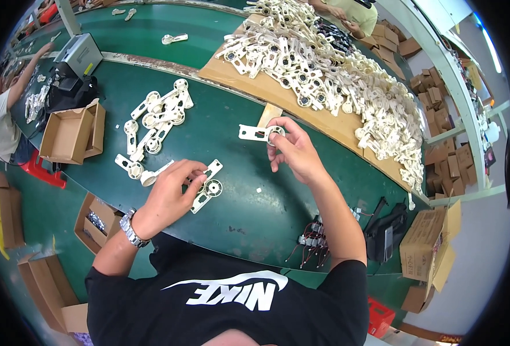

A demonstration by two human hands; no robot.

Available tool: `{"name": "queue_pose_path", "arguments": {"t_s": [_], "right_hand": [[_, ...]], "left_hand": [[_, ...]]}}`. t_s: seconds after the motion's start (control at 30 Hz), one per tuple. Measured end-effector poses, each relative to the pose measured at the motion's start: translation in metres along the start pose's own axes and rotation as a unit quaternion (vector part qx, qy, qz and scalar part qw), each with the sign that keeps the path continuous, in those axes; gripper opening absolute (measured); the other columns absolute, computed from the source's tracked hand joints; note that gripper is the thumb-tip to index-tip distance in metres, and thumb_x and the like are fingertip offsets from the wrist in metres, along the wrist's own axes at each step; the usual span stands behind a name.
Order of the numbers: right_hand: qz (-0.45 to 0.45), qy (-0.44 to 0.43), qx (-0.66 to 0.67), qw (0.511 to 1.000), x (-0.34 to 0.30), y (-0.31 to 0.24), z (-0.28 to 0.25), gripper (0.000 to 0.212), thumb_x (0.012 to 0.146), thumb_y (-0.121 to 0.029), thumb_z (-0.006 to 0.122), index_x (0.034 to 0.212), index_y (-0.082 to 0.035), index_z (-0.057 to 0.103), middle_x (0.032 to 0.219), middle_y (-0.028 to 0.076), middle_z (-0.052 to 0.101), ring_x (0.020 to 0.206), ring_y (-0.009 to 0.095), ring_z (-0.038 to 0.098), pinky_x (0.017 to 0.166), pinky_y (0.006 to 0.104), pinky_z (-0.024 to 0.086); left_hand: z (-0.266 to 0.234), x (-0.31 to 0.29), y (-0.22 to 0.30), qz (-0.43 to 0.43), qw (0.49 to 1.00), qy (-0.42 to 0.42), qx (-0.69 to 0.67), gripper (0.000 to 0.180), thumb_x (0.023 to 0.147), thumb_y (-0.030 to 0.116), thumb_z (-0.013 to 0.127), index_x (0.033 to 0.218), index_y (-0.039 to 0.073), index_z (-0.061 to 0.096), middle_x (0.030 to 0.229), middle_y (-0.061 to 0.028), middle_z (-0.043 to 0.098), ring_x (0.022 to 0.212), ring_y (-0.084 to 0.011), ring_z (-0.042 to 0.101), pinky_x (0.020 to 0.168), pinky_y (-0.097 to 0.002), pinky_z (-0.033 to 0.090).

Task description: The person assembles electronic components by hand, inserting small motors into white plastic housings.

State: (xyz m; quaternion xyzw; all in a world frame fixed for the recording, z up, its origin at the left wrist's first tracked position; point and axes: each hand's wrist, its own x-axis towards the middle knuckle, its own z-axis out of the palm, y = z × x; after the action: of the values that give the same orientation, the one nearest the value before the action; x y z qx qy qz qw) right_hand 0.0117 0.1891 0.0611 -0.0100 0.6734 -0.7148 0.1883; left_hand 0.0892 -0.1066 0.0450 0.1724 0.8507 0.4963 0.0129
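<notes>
My right hand is raised over the green table, thumb and fingers pinching a white plastic part by its round end. The part's flat, slotted arm sticks out to the left. Lower and to the left, my left hand is curled, thumb and forefinger closing on similar white plastic parts near the table's front edge. Its fingers partly cover them. Beyond that hand lies a loose group of the same parts, each with a ring end and a flat arm.
A large heap of white parts covers a cardboard sheet at the back right. Small motors with wires and a black bag lie right of me. Cardboard boxes stand left. Other people work at the far left and far side.
</notes>
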Motion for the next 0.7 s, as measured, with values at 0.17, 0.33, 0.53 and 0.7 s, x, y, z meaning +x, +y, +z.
{"name": "queue_pose_path", "arguments": {"t_s": [0.17, 0.33, 0.53, 0.7], "right_hand": [[-0.009, 0.003, -0.018, 1.0, 0.014, -0.001, 0.003, 0.023, 0.104, -0.019, 0.064, 0.124, -0.007, 0.061, 0.075, 0.003, 0.059, 0.062, 0.011, 0.058, 0.046, 0.0276, 0.05], [0.018, 0.088, -0.047, 0.995, 0.08, -0.034, -0.027, 0.019, 0.101, -0.024, 0.071, 0.107, -0.006, 0.069, 0.07, 0.0, 0.058, 0.054, 0.01, 0.054, 0.043, 0.0261, 0.043], [-0.13, 0.153, 0.046, 0.979, 0.108, -0.066, -0.054, 0.073, 0.102, -0.022, 0.069, 0.161, -0.003, 0.03, 0.115, 0.014, 0.071, 0.1, 0.021, 0.069, 0.081, 0.0344, 0.056], [-0.163, 0.034, -0.501, 0.849, 0.009, -0.044, -0.063, 0.051, 0.1, -0.022, 0.07, 0.143, 0.001, 0.056, 0.126, 0.018, 0.071, 0.11, 0.026, 0.07, 0.093, 0.0358, 0.056]], "left_hand": [[0.001, -0.007, -0.01, 0.015, 0.998, -0.01, 0.061, 0.029, 0.095, 0.009, 0.074, 0.12, -0.002, 0.065, 0.104, -0.0142, 0.066, 0.096, -0.0274, 0.065, 0.082, -0.0366, 0.055], [0.0, -0.013, -0.006, 0.019, 0.967, -0.031, 0.251, 0.063, 0.083, 0.026, 0.085, 0.131, -0.002, 0.055, 0.123, -0.0172, 0.055, 0.113, -0.037, 0.053, 0.097, -0.0438, 0.046], [0.015, 0.024, -0.031, 0.015, 0.967, 0.012, 0.255, 0.044, 0.084, 0.026, 0.083, 0.108, 0.0, 0.056, 0.106, -0.0191, 0.054, 0.104, -0.0391, 0.054, 0.089, -0.0475, 0.048], [0.001, 0.036, -0.043, -0.089, 0.972, 0.02, 0.217, 0.047, 0.087, 0.018, 0.079, 0.111, -0.001, 0.043, 0.102, -0.0256, 0.062, 0.1, -0.0451, 0.063, 0.083, -0.053, 0.053]]}}
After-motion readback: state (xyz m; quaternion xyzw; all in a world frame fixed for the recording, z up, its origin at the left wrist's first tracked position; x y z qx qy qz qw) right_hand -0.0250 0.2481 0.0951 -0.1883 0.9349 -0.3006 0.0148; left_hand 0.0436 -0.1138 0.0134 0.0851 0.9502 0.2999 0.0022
